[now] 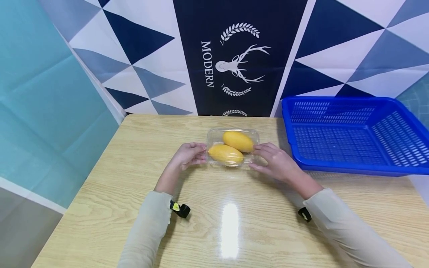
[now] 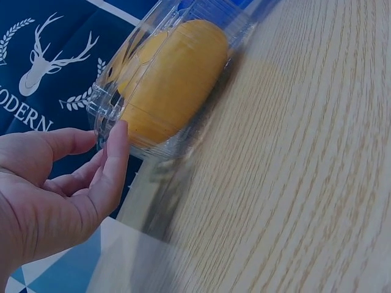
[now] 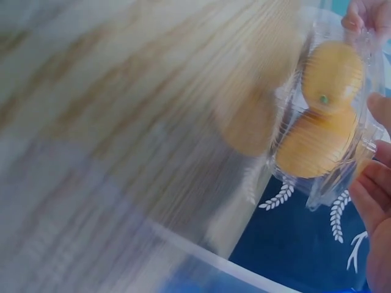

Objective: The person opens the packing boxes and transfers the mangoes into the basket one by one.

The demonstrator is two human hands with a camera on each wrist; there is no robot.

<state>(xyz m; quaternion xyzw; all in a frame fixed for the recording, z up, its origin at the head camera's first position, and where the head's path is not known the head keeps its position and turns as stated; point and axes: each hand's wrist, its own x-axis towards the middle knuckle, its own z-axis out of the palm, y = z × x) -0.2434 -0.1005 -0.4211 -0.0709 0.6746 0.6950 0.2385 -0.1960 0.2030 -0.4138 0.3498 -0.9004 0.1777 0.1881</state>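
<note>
A clear plastic clamshell container [image 1: 218, 140] holds two yellow mangoes, one mango [image 1: 226, 153] nearer and the other mango [image 1: 238, 140] behind it. My left hand [image 1: 191, 155] pinches the container's left end between thumb and fingers; the left wrist view shows this hand [image 2: 67, 183] at the clear rim beside a mango [image 2: 177, 85]. At the opposite end, my right hand [image 1: 273, 162] grips the right edge. In the right wrist view, the right hand's fingers [image 3: 374, 189] are at the container's rim, partly cut off by the frame. Clear plastic covers both mangoes.
A blue plastic basket [image 1: 335, 145] with slotted walls stands on the right of the wooden table [image 1: 134, 219]. Behind the table hangs a patterned cloth [image 1: 234, 63] with a deer head. A teal sheet [image 1: 40, 111] hangs at the left.
</note>
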